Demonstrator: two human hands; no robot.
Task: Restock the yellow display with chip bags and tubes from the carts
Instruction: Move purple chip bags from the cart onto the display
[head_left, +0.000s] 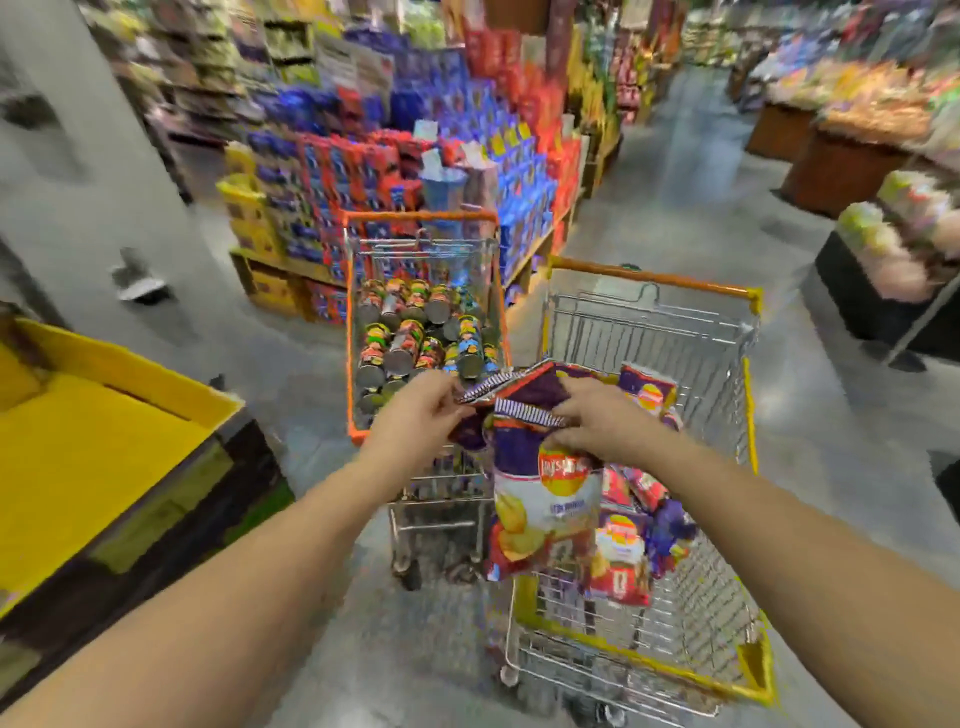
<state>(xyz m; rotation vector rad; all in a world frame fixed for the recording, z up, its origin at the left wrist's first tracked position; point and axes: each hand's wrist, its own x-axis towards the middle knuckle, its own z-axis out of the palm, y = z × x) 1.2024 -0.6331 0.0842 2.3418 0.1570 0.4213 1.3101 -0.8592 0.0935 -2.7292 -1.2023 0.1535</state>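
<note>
Both hands hold purple chip bags above the gap between two carts. My left hand (421, 410) pinches the striped top edge of one purple bag (514, 387). My right hand (587, 415) grips the top of a hanging purple and white chip bag (540, 499). Under them, the yellow-rimmed wire cart (748, 395) holds more red and purple chip bags (623, 551). The orange-rimmed cart (415, 218) to its left is full of chip tubes (421, 332) lying on their sides. The yellow display (98, 441) stands at the left with its bins mostly bare.
A stacked pallet display of blue and red boxes (415, 156) stands behind the orange cart. Dark produce stands (878, 260) line the right side. A grey pillar (78, 156) rises at the left. Grey floor (675, 171) runs between the displays.
</note>
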